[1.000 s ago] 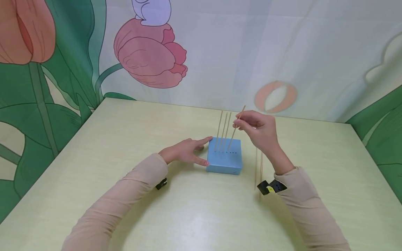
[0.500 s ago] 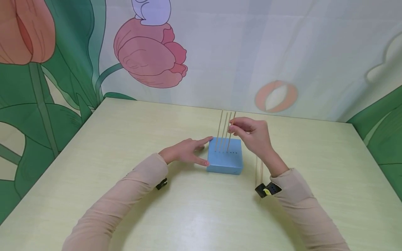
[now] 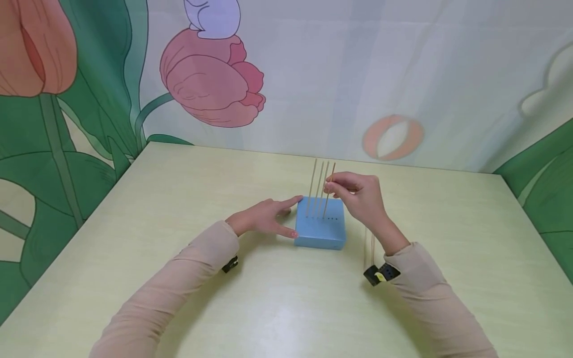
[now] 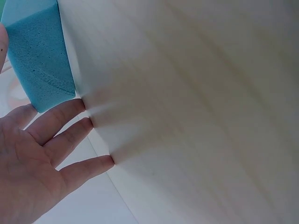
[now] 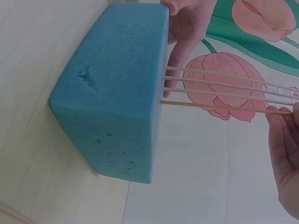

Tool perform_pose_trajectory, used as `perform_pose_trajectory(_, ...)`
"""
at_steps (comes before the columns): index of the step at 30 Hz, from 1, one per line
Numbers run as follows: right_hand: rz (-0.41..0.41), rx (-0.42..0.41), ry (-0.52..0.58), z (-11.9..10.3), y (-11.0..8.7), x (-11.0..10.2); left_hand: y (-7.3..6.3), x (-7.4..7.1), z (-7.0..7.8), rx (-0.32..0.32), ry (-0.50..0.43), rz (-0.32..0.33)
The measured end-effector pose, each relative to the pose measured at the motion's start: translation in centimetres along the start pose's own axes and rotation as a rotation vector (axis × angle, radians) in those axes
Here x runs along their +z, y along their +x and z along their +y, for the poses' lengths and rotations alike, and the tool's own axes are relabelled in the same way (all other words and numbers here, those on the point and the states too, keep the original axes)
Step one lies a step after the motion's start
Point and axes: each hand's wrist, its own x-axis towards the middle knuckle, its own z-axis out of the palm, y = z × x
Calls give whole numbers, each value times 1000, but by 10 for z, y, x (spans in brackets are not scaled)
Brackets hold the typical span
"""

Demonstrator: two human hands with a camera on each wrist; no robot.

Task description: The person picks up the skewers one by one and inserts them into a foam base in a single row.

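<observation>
A pale backdrop (image 3: 313,74) with printed tulips stands behind the table (image 3: 282,308), as I see from my distant place. On this table, near the middle, sits the blue block (image 3: 320,229). The left hand (image 3: 266,216) has its fingers spread, with thumb and forefinger touching the left side of the block. The right hand (image 3: 360,194) pinches another stick (image 3: 326,205), whose lower end meets the block's top; how deep, I cannot tell. Just beside it, three thin sticks (image 3: 319,184) stand in the block, slightly tilted. Loose sticks (image 3: 373,248) lie at the right. Smallest, I notice three dark holes (image 3: 333,219).
</observation>
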Motion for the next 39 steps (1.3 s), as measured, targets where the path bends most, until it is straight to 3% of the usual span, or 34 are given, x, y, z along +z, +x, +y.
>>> perform_pose_trajectory(13,-28,15,-77,0,-6,-13,1,1,2,4,-12,-12)
perform_pose_trajectory(39,-173,310,-264,35,-40,-58,-1,0,-2,33,-20,-10)
